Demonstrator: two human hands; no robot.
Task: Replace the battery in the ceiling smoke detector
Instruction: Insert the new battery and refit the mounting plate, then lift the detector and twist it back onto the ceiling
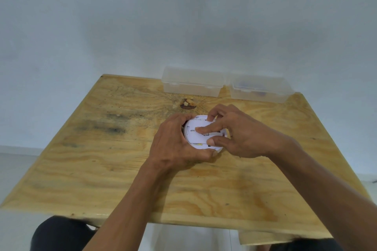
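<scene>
the bench [102,169] is a bare plywood top set against a pale wall. two clear boxes [191,84] [261,90] stand side by side at its far edge, the right one holding something dark that cannot be made out. a knot [187,104] marks the wood just in front of the left box.

the detector [199,138] lies near the bench centre, back face up, slightly toward the far side. it is round, so no long axis governs the approach. it sits directly between the two hands, touching both.

the left hand [175,144] forms the holding grip: fingers and thumb curl round the left rim and clasp the detector in place. the right hand [242,134] forms the working grip: its fingers [201,129] press on the back face while the thumb bears on the near part of that face. whether a battery cover is already loose cannot be told. no battery is visible.

judgement: the step in hand is opening the back. the right hand is placed to do the work; the left must only resist turning.

open bench lies on all sides of the detector, widest to the left and near. the boxes are apart from the hands, beyond the detector.
</scene>
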